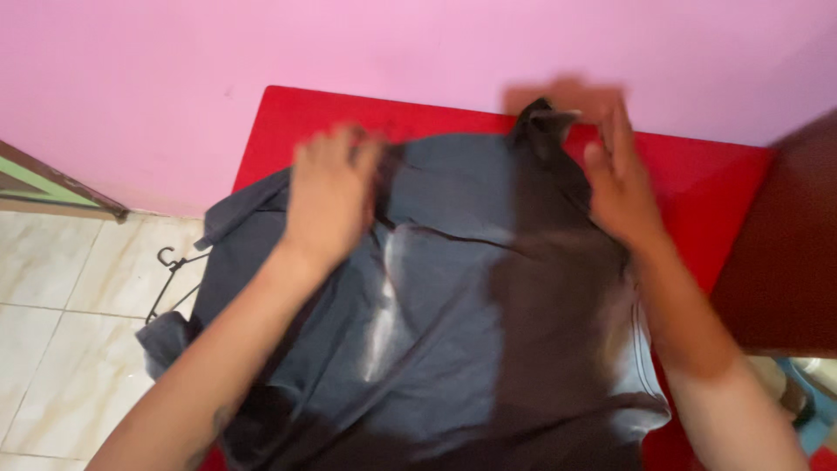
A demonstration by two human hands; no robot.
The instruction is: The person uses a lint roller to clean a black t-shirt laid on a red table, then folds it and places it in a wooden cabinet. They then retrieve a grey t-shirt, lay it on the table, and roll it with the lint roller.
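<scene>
Dark grey cloth: a shirt lies spread flat over the red worktop, covering most of it. Its long axis runs from the near edge to the far edge, collar pointing away toward the pink wall. The left side of the garment spills over the worktop's left edge, where a sleeve hangs down toward the floor.

Both hands rest on the upper part of the shirt, so the bulk of the cloth lies below and between the forearms. Left hand is palm down, fingers spread and open, pressing the left shoulder area near the far-left corner; it pinches nothing that I can see. Right hand is flat and open too, fingers extended along the right shoulder, just beside the collar and nearer to it than the left. Motion blur softens both.

A wire hanger pokes out under the hanging sleeve, above the pale tiled floor.
</scene>
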